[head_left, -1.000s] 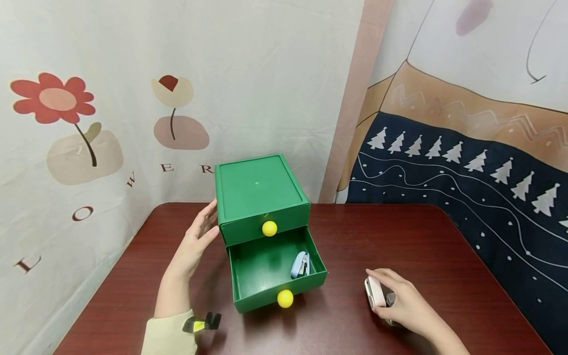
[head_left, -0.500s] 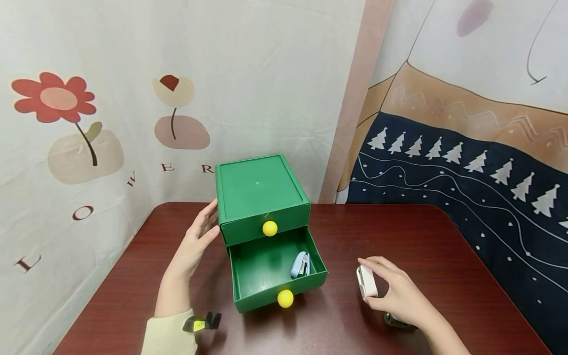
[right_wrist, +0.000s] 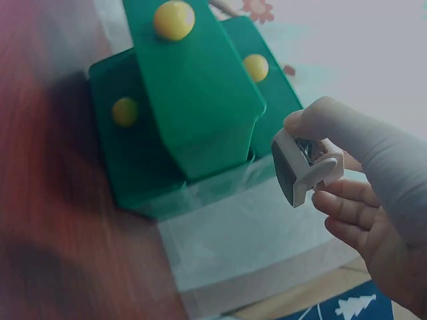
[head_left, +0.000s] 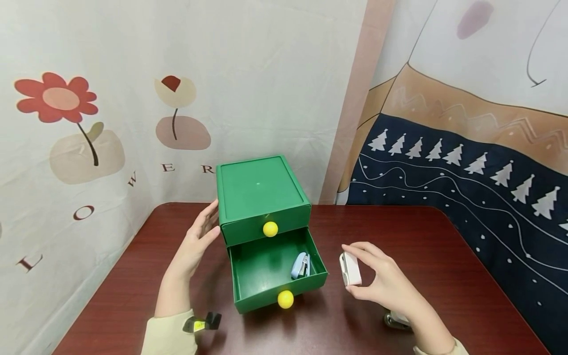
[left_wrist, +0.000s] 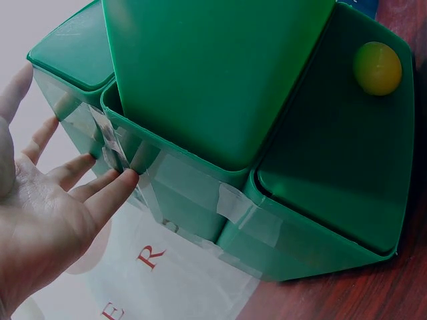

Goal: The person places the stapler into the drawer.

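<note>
A green drawer cabinet [head_left: 262, 190] with yellow knobs stands on the table, its middle drawer [head_left: 253, 276] pulled out. Inside that drawer, at the right side, lies a light-blue stapler [head_left: 301, 265]. My left hand [head_left: 195, 241] rests its fairly straight fingers against the cabinet's left side; the left wrist view shows the fingertips on the taped side wall [left_wrist: 187, 187]. To the right of the open drawer, my right hand [head_left: 381, 273] pinches a small pale hole punch [head_left: 350, 269] between thumb and fingers, held above the table. Its dark base and metal spring show in the right wrist view.
A small metallic and white object [head_left: 396, 320] lies on the table, partly behind my right forearm. The dark red table [head_left: 426, 236] reaches to a printed cloth backdrop [head_left: 275, 88]. A black strap piece [head_left: 203, 323] sticks out from my left sleeve.
My right hand has lifted the hole punch off the table and carried it left and away from me, towards the open drawer. The left hand and cabinet stay as they were.
</note>
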The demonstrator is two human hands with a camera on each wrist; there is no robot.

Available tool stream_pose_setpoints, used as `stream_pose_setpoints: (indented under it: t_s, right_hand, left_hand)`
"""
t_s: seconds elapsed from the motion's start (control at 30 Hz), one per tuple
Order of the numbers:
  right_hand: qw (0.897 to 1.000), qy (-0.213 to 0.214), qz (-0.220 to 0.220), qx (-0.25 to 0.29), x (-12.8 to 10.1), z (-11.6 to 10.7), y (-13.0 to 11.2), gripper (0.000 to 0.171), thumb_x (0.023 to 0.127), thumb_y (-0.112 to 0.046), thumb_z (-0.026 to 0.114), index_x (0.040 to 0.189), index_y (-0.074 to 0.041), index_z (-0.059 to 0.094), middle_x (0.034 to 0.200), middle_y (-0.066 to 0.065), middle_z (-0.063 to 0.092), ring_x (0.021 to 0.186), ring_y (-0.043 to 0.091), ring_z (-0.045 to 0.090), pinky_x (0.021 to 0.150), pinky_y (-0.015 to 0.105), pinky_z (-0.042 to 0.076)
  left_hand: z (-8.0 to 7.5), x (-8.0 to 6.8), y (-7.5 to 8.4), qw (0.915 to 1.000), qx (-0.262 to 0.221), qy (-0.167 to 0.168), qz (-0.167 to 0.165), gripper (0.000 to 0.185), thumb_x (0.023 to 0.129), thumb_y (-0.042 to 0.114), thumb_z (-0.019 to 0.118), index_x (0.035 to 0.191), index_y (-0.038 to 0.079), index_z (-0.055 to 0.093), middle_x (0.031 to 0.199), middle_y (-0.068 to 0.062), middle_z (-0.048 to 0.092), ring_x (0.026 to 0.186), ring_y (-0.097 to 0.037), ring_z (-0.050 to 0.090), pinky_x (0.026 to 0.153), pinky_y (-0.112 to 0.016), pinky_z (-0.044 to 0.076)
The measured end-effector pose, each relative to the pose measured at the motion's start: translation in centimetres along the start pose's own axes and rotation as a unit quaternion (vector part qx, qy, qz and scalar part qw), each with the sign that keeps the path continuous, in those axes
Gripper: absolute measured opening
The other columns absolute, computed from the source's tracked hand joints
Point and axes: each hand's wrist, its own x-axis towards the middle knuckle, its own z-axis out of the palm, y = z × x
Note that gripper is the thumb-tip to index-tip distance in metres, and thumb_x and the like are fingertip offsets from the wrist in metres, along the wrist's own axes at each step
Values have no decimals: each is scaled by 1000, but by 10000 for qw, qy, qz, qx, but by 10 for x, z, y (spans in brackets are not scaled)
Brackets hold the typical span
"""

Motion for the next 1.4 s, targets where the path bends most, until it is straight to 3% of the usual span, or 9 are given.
stream_pose_setpoints:
  t_s: [0.07,0.37,0.57,0.73,0.83,0.97,1.17,1.4]
  right_hand:
    - [10000,55,-18,71,4,1,-4,79,62,-11,86,134,-21,56,124,-9,52,105,10,52,80,30,49]
    - [9975,328,-355,521,26,12,-24,77,62,-9,87,133,-16,58,121,-5,55,104,13,53,84,28,47]
    - [9949,260,-441,867,41,23,-31,74,63,-10,87,131,-13,59,120,-5,56,106,13,53,86,31,47]
    - [9928,183,-552,1043,50,36,-33,72,64,-12,87,130,-11,60,119,-2,57,106,15,54,88,30,47]
    - [9912,122,-495,1218,55,44,-35,70,65,-13,88,129,-11,60,119,-2,57,104,14,54,83,32,49]
    - [9896,43,-279,1411,60,54,-38,69,64,-14,89,128,-13,61,119,-4,57,99,13,53,73,36,52]
    - [9926,-40,-104,1208,68,63,-40,70,62,-20,92,126,-13,63,118,-3,59,99,16,54,76,40,51]
    - [9942,-241,50,1051,76,71,-39,70,60,-25,93,122,-8,66,113,-2,64,101,18,55,77,39,50]
  left_hand:
    - [0,0,0,10000,21,-3,23,59,102,12,47,154,22,21,157,-2,18,142,-25,19,104,-40,25]
    - [0,0,0,10000,26,-15,89,58,102,10,45,154,20,21,157,-4,18,142,-27,18,104,-40,25]
    - [1,1,1,10000,8,20,41,58,102,10,46,154,21,22,157,-1,19,142,-25,19,105,-54,19]
    - [1,0,0,9999,6,-12,116,58,102,10,46,154,20,22,157,-3,18,142,-27,18,106,-45,22]
    - [0,0,0,9999,16,-26,120,59,102,10,46,154,21,21,157,-3,18,142,-27,18,105,-42,23]
    - [0,1,-1,10000,33,4,56,59,102,11,46,154,22,21,157,-1,19,142,-25,18,106,-47,21]
    - [0,0,0,10000,47,-3,58,59,102,11,46,154,22,21,157,-2,18,142,-26,18,106,-51,20]
    - [1,0,-1,9997,-102,-31,214,58,102,7,44,154,18,22,157,-5,19,141,-25,19,102,-27,28]
